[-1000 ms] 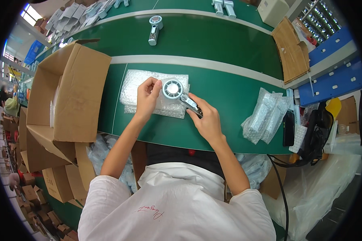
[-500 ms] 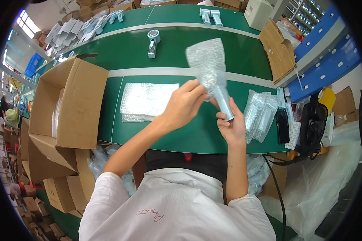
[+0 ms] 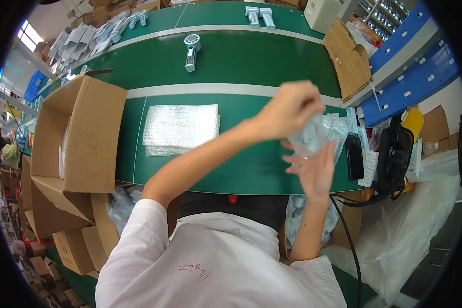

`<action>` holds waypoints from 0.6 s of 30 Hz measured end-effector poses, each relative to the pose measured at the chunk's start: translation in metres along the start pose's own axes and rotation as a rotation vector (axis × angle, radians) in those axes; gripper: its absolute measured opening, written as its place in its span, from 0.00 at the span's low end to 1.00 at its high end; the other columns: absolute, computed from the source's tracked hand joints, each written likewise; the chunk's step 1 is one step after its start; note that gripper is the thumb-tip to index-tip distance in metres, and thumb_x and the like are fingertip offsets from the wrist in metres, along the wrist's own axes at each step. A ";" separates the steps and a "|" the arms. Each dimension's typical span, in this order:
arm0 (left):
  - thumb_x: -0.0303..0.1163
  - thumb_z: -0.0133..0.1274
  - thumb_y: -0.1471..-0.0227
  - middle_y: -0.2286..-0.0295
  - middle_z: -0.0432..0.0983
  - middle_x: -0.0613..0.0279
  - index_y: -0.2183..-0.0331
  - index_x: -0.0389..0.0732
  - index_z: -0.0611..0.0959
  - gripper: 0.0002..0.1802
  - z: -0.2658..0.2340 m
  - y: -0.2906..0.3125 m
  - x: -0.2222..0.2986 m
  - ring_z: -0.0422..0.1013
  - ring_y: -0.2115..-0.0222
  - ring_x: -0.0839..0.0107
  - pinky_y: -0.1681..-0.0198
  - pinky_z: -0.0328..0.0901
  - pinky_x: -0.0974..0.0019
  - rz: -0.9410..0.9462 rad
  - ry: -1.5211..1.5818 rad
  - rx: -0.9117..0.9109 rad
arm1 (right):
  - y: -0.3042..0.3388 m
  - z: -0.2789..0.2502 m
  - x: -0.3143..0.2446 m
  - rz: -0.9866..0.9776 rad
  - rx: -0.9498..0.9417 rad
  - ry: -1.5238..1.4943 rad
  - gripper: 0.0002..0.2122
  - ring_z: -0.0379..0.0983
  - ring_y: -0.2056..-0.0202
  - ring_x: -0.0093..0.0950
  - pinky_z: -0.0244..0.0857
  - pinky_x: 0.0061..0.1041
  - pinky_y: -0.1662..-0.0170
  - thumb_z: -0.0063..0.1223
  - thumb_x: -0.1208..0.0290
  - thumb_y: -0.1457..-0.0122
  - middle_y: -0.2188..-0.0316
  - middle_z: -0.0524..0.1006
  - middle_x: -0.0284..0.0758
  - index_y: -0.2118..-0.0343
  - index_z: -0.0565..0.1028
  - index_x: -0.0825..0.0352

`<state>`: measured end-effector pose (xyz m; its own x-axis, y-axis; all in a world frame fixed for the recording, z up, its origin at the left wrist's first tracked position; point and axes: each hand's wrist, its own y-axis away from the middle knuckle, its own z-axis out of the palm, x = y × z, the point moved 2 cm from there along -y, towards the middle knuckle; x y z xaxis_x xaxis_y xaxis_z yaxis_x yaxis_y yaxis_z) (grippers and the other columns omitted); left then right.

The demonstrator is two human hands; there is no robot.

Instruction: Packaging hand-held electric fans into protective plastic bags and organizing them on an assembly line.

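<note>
My left hand (image 3: pixel 295 108) is closed on the upper end of a clear bubble-wrap bag (image 3: pixel 309 137), right of the table's middle. Inside it, blurred, is a light-blue handled device. Just below the bag my right hand (image 3: pixel 317 172) is open, fingers spread, at or very near its lower end; contact is unclear. More filled bubble-wrap bags (image 3: pixel 339 123) lie behind and to the right, partly hidden by my hands. Left of the middle lies a stack of flat bubble-wrap bags (image 3: pixel 179 126), beneath my left forearm in the view.
A large open cardboard box (image 3: pixel 100 138) stands at the left. On the green belt lies a light-blue device with a round head (image 3: pixel 191 54); two similar ones (image 3: pixel 260 18) rest farther back. A black phone (image 3: pixel 354 158) and a blue metal frame (image 3: pixel 410 82) are at the right.
The bagged device has moved right and tipped from head-up to a shorter, blurred outline. My left hand has swung right and up; my right hand has loosened from the handle and spread its fingers.
</note>
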<state>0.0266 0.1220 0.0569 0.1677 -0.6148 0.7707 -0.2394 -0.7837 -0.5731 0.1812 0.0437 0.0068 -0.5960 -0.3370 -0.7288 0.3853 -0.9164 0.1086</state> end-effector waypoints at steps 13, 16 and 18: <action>0.38 0.65 0.56 0.57 0.69 0.45 0.51 0.41 0.76 0.30 -0.173 0.031 -0.166 0.70 0.61 0.47 0.57 0.67 0.52 -0.306 -1.272 0.272 | 0.009 -0.035 0.072 -0.039 0.236 0.347 0.16 0.76 0.72 0.24 0.69 0.15 0.78 0.50 0.76 0.37 0.47 0.72 0.44 0.46 0.69 0.67; 0.40 0.66 0.57 0.57 0.70 0.43 0.49 0.39 0.75 0.34 -0.219 0.039 -0.214 0.71 0.59 0.48 0.56 0.68 0.52 -0.578 -1.245 0.336 | 0.012 -0.030 0.077 -0.134 0.331 0.410 0.15 0.75 0.72 0.24 0.70 0.16 0.78 0.52 0.79 0.38 0.47 0.71 0.45 0.48 0.70 0.67; 0.37 0.65 0.55 0.56 0.71 0.43 0.47 0.37 0.73 0.34 -0.234 0.037 -0.222 0.71 0.57 0.51 0.54 0.68 0.55 -0.818 -0.991 0.238 | 0.021 -0.025 0.074 -0.141 0.370 0.501 0.15 0.75 0.72 0.23 0.69 0.14 0.77 0.51 0.79 0.38 0.45 0.69 0.44 0.49 0.71 0.68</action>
<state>-0.2434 0.2503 -0.0699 0.8367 0.3207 0.4438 0.4234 -0.8930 -0.1529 0.1627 0.0052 -0.0621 -0.1869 -0.1480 -0.9712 0.0053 -0.9887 0.1497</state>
